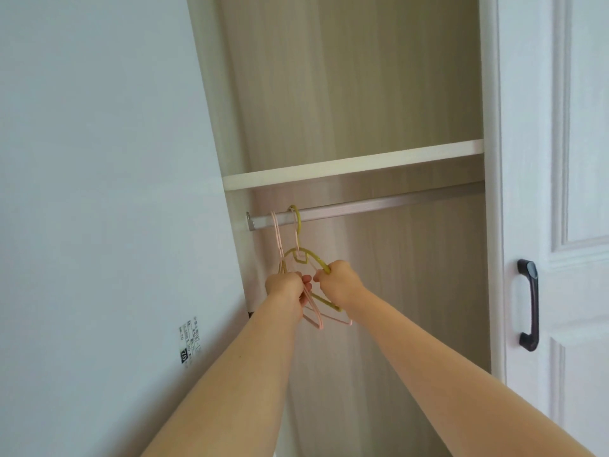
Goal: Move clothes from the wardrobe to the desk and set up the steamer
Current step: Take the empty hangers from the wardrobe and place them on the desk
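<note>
Now | rail (362,207): 2 pink hangers (316,319), 1 yellow hanger (298,222) | L hand (286,286) grip pinching pink | R hand (336,278) grip pinching yellow

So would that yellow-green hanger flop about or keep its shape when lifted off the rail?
The yellow-green hanger looks thin and wiry, so probably light, keeping its shape. Its hook sits beside the pink hangers on the rail, so they may snag. The right hand grips its shoulder.

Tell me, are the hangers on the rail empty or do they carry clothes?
Empty. The green hanger and pink hangers hook over the rail as bare frames; the left hand and right hand grip them.
</note>
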Demonstrator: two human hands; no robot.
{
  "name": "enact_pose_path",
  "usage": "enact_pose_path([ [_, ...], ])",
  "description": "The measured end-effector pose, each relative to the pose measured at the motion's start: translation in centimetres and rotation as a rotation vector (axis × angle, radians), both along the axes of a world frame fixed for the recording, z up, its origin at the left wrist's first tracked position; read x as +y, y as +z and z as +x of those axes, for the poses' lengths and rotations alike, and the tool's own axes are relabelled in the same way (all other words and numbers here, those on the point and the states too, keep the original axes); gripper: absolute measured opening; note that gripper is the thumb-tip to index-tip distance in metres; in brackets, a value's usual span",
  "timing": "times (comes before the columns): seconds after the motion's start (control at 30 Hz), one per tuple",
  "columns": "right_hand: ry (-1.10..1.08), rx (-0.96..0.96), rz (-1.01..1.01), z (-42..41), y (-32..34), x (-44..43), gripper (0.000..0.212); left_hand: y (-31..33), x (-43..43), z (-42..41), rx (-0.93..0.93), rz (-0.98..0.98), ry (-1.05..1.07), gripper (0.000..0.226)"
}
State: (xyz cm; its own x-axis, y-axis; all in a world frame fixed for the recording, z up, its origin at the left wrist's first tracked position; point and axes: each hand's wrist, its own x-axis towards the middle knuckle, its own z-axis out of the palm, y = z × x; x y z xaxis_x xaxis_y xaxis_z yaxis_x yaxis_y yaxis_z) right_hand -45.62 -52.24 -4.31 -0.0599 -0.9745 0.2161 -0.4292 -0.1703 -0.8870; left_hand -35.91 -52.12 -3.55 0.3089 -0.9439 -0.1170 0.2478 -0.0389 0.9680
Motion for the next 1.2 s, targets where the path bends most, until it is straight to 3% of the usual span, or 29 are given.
enact_pose_path([
  [0.2,-0.076,-0.027,-0.071,-0.4,1.7,1.2,0.030,2.3,1.2,0.0,0.066,-0.037,-0.037,0.015],
  [0.53,-0.092,-0.075,-0.005,-2.1,0.9,6.2,0.019,1.5,6.5,-1.0,0.038,0.014,-0.078,0.013],
  [0.9,-0.171,-0.106,0.037,-4.5,-3.4,16.8,0.014,-4.1,16.5,-2.6,0.015,0.061,-0.148,0.023],
  [1.2,-0.273,-0.104,0.138,-5.4,-9.6,27.9,0.018,-9.2,26.6,-3.2,0.006,0.175,-0.231,0.018],
])
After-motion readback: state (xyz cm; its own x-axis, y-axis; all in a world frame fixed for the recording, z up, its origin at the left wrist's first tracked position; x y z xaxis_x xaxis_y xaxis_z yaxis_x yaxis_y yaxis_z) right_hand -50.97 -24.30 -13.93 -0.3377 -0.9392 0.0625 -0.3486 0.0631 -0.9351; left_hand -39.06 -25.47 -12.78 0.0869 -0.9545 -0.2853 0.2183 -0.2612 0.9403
